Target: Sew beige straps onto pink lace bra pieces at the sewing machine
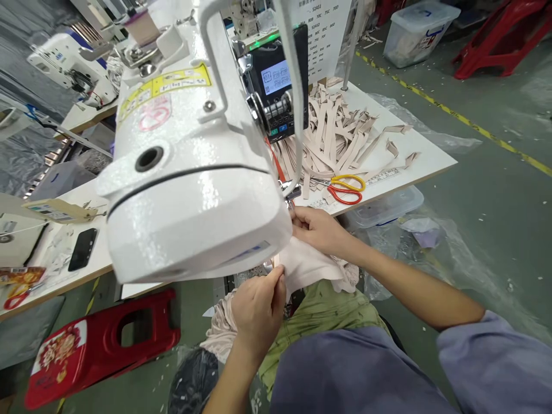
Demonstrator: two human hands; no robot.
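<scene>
- One white sewing machine [190,167] fills the middle of the view and stands on a white table [414,150]; its head hides the needle area.
- Many beige strips [334,138] lie in a loose pile on the table, behind the machine.
- A red stool [99,345] stands on the floor at the left, under the table edge.
- A pale pink fabric [306,264] lies at the machine's base and hangs down to the person's lap.
- The right hand [319,230] rests on this fabric, fingers curled and pressing it near the presser foot.
- The left hand [259,307] pinches the near edge of the fabric between thumb and fingers.
- Scissors [347,190] with yellow and red handles lie just beside the strips.
- A black phone [83,248] lies on the table at the left.
</scene>
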